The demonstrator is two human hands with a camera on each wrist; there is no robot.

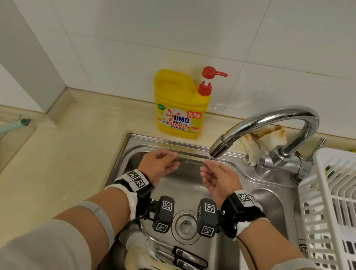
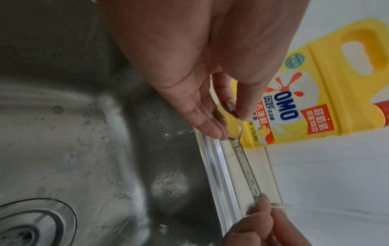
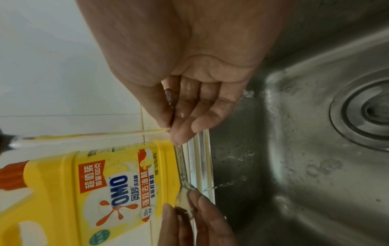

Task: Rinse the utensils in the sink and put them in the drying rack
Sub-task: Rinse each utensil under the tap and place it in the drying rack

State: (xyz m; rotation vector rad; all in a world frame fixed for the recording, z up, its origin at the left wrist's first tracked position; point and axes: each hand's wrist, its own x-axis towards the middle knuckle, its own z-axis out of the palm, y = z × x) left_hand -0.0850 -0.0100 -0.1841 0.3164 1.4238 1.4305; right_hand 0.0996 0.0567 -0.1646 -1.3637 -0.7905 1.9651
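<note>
Your forearms fill lower frame of head view. Left hand and right hand each pinch one end of slim metal spoon, level under faucet stream over sink. Wrist views alone show its wet, dimpled handle.

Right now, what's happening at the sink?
A person holds a metal utensil across the sink under the running faucet. The left hand pinches one end and the right hand pinches the other. More utensils lie unrinsed at the near end of the basin. The drying rack stands at the right.
</note>
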